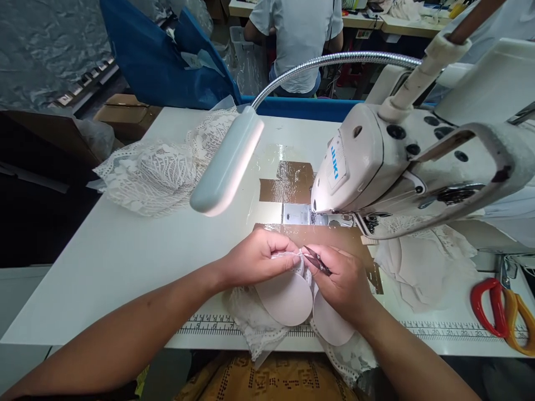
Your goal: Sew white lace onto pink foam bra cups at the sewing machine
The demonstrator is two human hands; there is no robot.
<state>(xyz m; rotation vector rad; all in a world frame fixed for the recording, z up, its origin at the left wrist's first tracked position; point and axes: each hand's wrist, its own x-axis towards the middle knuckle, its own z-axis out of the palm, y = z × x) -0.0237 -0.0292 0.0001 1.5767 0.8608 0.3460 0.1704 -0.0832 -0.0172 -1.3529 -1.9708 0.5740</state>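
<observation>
My left hand pinches the edge of a white lace bra between thumb and fingers. Its two smooth pale cups hang below my hands, with lace side pieces draping over the table's front edge. Dark thread snips are held in my right hand, their pointed blades reaching toward the lace at my left fingertips. The right fingers also touch the bra's middle. Whether the blades meet a thread is too small to tell. Both hands are just in front of the sewing machine.
A lamp on a bendable neck hangs over the table. White lace pieces lie at left, pale fabric pieces at right. Scissors with red and orange handles rest by the right edge. A printed ruler runs along the front. Beyond sits a person.
</observation>
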